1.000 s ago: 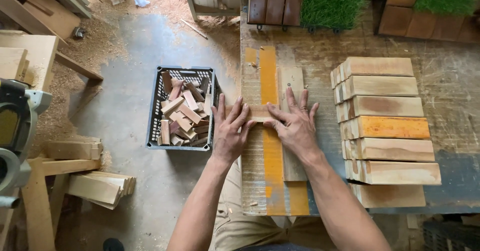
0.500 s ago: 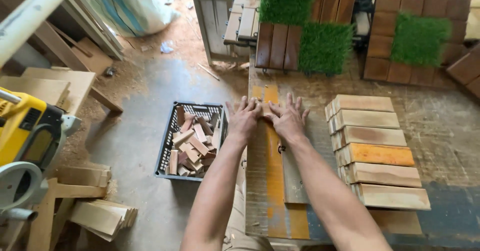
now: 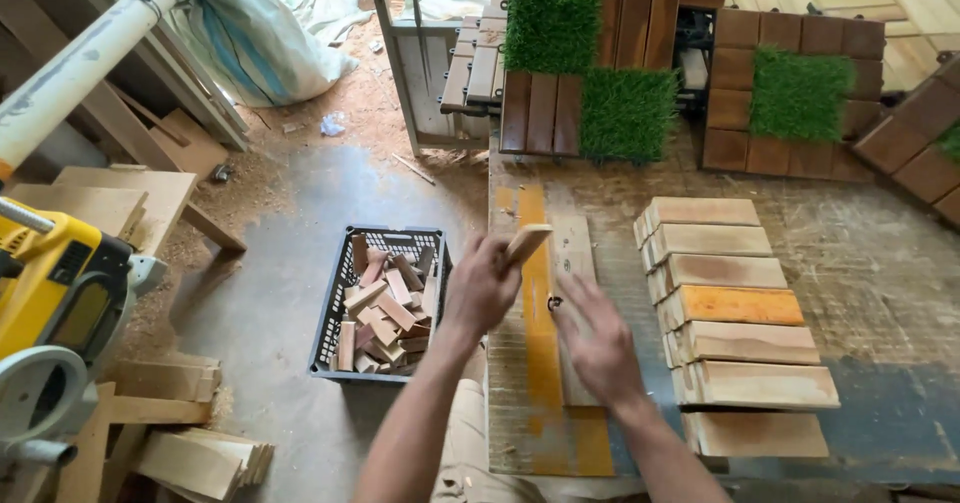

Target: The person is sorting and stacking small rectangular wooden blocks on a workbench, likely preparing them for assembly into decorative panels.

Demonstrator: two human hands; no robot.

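Pale wood offcut gripped in left hand, lifted over the desk's left edge by the scrap crate; right hand spread flat on the board, empty.

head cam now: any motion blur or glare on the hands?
Head view: right hand is smeared by motion blur; left hand and its small wood block slightly soft. Crate of offcuts and stacked slats sharp. Even daylight, no glare; mild wide-angle bowing at the edges.

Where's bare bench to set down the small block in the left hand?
Free: bench right of the slat row, and the strip between that row and the grass tiles. Crowded: the crate is full of offcuts; the right hand covers the yellow-striped board. The left hand holds the block.
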